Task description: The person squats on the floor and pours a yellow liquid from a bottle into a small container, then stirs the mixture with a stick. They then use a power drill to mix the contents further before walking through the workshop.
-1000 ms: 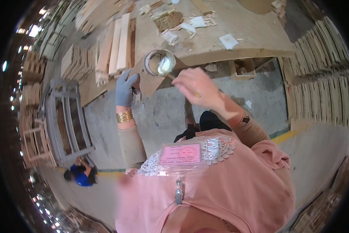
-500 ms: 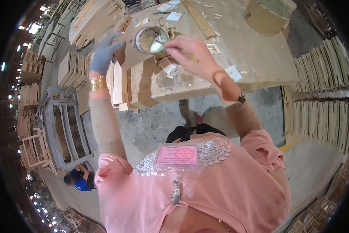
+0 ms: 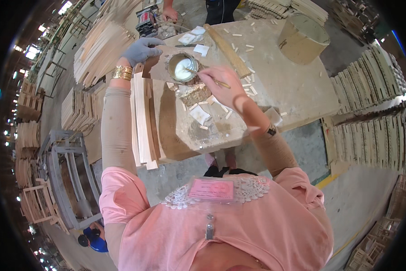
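My right hand (image 3: 223, 86) pinches a thin wooden-handled brush or stick (image 3: 219, 82), its far end inside a round can (image 3: 170, 72) of white liquid (image 3: 183, 68). At the far end of several pale wooden slats (image 3: 142, 119), my left hand (image 3: 144, 50) in a grey glove has its fingers curled over the wood, seemingly gripping a slat end. The glove hides the exact contact. The slats lie along the left edge of the workbench (image 3: 280, 86). Just nearer than the can are a crusty tan block (image 3: 196, 95) and a white scrap (image 3: 200, 115).
Small wooden dowels (image 3: 251, 90) lie scattered about the bench, beside a long wooden strip (image 3: 228, 52). A big round tan container (image 3: 303, 38) stands far right. Stacked wood rises at left (image 3: 101, 52) and right (image 3: 370, 140). Another person's hand (image 3: 170, 13) is beyond the bench.
The view has shifted, so the bench sits lower and more of its far side shows. The brush end is now down in the white liquid. My left hand's fingers have curled in at the slats.
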`<state>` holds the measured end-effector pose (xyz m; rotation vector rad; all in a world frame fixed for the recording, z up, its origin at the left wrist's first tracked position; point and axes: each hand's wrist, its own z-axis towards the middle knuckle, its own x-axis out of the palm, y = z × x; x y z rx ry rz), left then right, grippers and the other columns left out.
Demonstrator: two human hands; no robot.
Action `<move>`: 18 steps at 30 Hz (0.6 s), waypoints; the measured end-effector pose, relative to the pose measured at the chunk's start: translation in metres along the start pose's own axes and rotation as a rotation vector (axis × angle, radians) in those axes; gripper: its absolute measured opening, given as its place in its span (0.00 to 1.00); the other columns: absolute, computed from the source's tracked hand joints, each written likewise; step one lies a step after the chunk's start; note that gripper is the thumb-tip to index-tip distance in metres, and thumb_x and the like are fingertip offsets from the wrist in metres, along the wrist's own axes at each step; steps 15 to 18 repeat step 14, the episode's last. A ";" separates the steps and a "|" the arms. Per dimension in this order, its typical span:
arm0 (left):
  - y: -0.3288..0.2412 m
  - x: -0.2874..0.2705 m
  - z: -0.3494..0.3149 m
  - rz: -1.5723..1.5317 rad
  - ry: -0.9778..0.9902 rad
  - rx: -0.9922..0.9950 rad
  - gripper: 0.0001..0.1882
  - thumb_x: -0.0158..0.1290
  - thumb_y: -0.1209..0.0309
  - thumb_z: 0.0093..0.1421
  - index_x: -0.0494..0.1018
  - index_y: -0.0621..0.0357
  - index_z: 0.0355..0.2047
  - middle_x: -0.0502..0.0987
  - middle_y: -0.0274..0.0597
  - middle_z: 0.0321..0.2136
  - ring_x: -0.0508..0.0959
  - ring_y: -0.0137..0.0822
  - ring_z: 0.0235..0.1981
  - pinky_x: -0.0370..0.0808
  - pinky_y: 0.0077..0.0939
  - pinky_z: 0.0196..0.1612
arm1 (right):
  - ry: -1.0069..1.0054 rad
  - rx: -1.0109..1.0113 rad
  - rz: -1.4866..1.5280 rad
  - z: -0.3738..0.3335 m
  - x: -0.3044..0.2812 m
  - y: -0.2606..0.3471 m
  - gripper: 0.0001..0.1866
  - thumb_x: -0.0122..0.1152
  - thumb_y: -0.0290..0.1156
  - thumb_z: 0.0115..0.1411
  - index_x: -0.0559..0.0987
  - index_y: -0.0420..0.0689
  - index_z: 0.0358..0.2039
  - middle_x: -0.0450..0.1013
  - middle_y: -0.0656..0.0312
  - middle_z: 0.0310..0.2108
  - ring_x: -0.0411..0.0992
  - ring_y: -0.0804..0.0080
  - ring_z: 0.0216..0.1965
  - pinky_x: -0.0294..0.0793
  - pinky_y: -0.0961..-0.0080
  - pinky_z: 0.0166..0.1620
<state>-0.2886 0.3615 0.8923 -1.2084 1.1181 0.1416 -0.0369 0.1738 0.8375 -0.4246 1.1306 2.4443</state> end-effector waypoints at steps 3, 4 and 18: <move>-0.012 0.011 0.027 -0.045 0.120 0.020 0.16 0.53 0.73 0.49 0.72 0.58 0.40 0.73 0.33 0.28 0.69 0.22 0.27 0.68 0.15 0.31 | -0.054 0.052 -0.095 -0.008 0.004 -0.012 0.09 0.52 0.32 0.53 0.77 0.41 0.26 0.72 0.56 0.26 0.70 0.60 0.31 0.68 0.70 0.35; -0.010 0.008 0.030 -0.066 0.141 0.060 0.16 0.53 0.73 0.48 0.72 0.58 0.40 0.73 0.33 0.29 0.69 0.22 0.29 0.68 0.16 0.33 | -0.111 0.026 -0.091 -0.005 0.012 -0.010 0.08 0.51 0.31 0.53 0.76 0.42 0.27 0.71 0.57 0.27 0.69 0.60 0.33 0.67 0.69 0.37; 0.007 0.011 0.080 0.206 0.183 0.342 0.16 0.52 0.75 0.46 0.72 0.60 0.39 0.74 0.38 0.33 0.69 0.28 0.36 0.66 0.21 0.43 | 0.484 0.000 -0.324 0.008 0.032 0.009 0.14 0.51 0.38 0.55 0.74 0.45 0.39 0.71 0.56 0.37 0.67 0.68 0.42 0.61 0.72 0.50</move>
